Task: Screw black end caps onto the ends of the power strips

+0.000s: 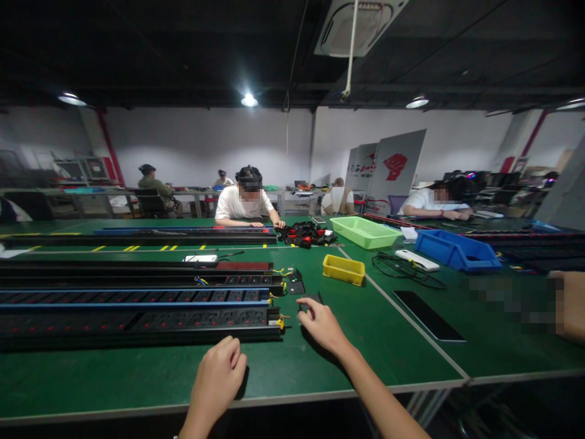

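My left hand (218,373) rests at the table's near side, its fingers curled in and nothing showing in them. Further right, my right hand (320,324) has bent fingers around a small black plate (319,298), mostly hidden behind them. Just left of that hand are the ends of long power strips: a black-framed one (201,320) nearest and a blue-edged one (183,297) behind it. Yellow-green wires (280,322) stick out of the nearest strip's open end. Another small black end plate (296,282) lies beyond my right hand, by the strip ends.
On the green table (384,353) stand a yellow bin (343,270), a green basket (365,233) and a blue bin (457,250). A black cable (406,271) and a dark flat panel (428,315) lie right. A co-worker (247,198) works opposite; another person's hand (573,308) is at the right edge.
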`<state>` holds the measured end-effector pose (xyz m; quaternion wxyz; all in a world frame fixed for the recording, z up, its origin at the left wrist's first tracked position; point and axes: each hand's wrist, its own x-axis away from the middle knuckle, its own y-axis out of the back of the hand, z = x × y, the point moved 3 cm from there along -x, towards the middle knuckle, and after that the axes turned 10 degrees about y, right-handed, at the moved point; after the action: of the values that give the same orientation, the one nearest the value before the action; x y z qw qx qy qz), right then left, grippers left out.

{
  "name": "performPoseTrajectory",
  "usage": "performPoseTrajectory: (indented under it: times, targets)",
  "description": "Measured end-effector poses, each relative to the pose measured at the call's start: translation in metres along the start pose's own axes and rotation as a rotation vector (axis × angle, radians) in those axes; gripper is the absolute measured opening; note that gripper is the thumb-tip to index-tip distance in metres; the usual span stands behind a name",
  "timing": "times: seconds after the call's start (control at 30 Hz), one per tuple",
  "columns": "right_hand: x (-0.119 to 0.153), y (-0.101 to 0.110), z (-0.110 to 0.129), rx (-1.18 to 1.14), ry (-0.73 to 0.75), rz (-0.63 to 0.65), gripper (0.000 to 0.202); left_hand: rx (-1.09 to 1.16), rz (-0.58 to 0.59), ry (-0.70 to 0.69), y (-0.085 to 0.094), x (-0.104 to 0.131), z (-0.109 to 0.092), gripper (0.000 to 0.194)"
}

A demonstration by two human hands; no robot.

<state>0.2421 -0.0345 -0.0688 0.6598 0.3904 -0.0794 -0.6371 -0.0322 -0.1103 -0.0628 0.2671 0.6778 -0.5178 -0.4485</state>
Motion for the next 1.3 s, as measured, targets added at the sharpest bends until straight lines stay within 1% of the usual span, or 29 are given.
performPoseTrajectory:
  times: [0.17,0.27,0.37,0.53,0.63,0.7,0.83,1.0,1.13,1.3]
  targets:
    - [0.002,0.002,0.003,0.030,0.001,0.034,0.039,-0.011,0.015,0.003,-0.001,0.000,0.001,0.027]
    - [0.009,0.007,0.009,0.079,-0.008,0.054,0.039,-0.002,0.021,0.004,-0.001,0.000,0.001,0.027]
    - [0.020,0.012,0.017,0.197,-0.021,0.077,0.040,0.005,0.019,-0.009,0.002,0.000,-0.002,0.027]
    - [0.034,0.015,0.031,0.380,0.090,0.117,0.033,0.012,0.025,-0.020,0.004,-0.002,-0.003,0.028]
    - [0.038,0.015,0.038,0.485,0.105,0.149,0.029,0.011,0.031,-0.021,0.003,-0.003,-0.002,0.027]
    - [0.040,0.015,0.041,0.529,0.101,0.155,0.033,0.012,0.026,-0.035,0.002,-0.003,-0.001,0.028]
    - [0.042,0.018,0.042,0.495,0.095,0.115,0.041,0.017,0.008,-0.055,0.003,-0.004,-0.003,0.028]
    - [0.041,0.023,0.040,0.402,0.054,0.072,0.035,0.024,-0.004,-0.068,0.005,-0.004,-0.005,0.028]
    - [0.041,0.024,0.040,0.381,0.074,0.054,0.032,0.024,-0.009,-0.077,0.006,-0.003,-0.006,0.028]
    - [0.042,0.023,0.041,0.350,0.119,0.052,0.035,0.026,-0.008,-0.069,0.007,-0.003,-0.006,0.028]
